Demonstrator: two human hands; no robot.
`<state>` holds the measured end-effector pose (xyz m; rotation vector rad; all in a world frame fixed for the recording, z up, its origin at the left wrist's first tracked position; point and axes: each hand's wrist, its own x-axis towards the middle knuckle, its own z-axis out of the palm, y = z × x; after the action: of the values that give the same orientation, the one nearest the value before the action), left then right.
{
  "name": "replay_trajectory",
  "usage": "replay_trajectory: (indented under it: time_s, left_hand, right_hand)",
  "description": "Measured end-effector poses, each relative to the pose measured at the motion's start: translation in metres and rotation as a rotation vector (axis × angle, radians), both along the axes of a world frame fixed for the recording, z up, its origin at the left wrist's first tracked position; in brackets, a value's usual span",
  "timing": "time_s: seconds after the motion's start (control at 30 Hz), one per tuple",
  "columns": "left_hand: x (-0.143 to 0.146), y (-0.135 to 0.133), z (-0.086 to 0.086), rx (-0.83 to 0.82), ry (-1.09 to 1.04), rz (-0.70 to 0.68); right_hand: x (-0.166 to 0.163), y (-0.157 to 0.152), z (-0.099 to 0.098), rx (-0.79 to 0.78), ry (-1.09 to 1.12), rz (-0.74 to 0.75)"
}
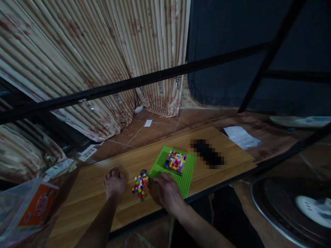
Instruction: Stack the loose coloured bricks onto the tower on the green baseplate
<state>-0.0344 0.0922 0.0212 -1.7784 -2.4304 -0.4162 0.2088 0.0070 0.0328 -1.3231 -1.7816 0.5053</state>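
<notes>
Right hand (169, 193) works over the green studded baseplate (188, 174), grip indistinct; left hand (115, 182), grip apart, rests left of the baseplate, beyond loose toy bricks (141, 184). Atop the baseplate: a brick mosaic (176, 160).

The table (90, 182) shows smooth wood grain with a faint sheen. The baseplate (188, 182) is studded plastic; the loose bricks (141, 182) are smooth plastic. The curtain (90, 44) is matt, pleated cloth. The bar (160, 75) looks metallic. The sheet (240, 136) is creased, matt paper.
</notes>
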Motion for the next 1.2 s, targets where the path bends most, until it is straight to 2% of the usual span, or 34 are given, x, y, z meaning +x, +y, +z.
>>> replay_trajectory:
  time_s: [0.1, 0.27, 0.4, 0.57, 0.87, 1.1, 1.2]
  left_hand:
    - [0.001, -0.001, 0.002, -0.009, 0.003, 0.005]
    - [0.001, 0.0, 0.004, -0.032, -0.001, 0.012]
    - [-0.001, 0.001, 0.002, -0.037, 0.003, 0.006]
    - [-0.002, 0.002, 0.001, -0.039, 0.023, 0.0]
    - [-0.002, 0.001, 0.002, -0.05, 0.016, -0.002]
    - [0.0, 0.001, 0.003, -0.02, 0.007, 0.007]
    - [0.001, 0.001, 0.004, -0.017, 0.002, 0.02]
  right_hand:
    - [0.019, -0.006, -0.002, 0.006, 0.151, -0.062]
    - [0.059, -0.004, 0.001, -0.022, 0.371, -0.249]
    - [0.085, 0.007, 0.003, -0.032, 0.434, -0.359]
    - [0.098, 0.024, -0.002, -0.006, 0.448, -0.43]
    - [0.1, 0.039, -0.009, 0.014, 0.474, -0.4]
    - [0.097, 0.046, -0.022, -0.071, 0.758, -0.374]
    - [0.097, 0.048, -0.024, -0.086, 0.808, -0.367]
